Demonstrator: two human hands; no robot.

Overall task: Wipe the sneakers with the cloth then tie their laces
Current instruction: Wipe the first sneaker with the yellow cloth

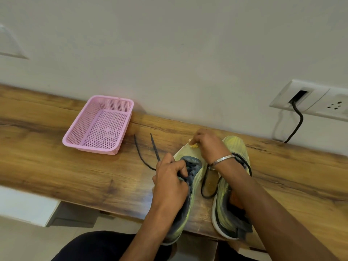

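- The left sneaker (pixel 185 193) is tilted on the wooden shelf (pixel 56 166) and is gripped at its tongue and collar by the left hand (pixel 170 180), fingers curled round it.
- A small yellow cloth (pixel 194 146) is pinched by the right hand (pixel 209 146) and pressed against that sneaker's toe.
- The right sneaker (pixel 226 204) is set just beside it, upright, laces untied.
- Loose lace ends (pixel 148 153) are trailed toward a pink basket (pixel 98 125) standing near the wall.
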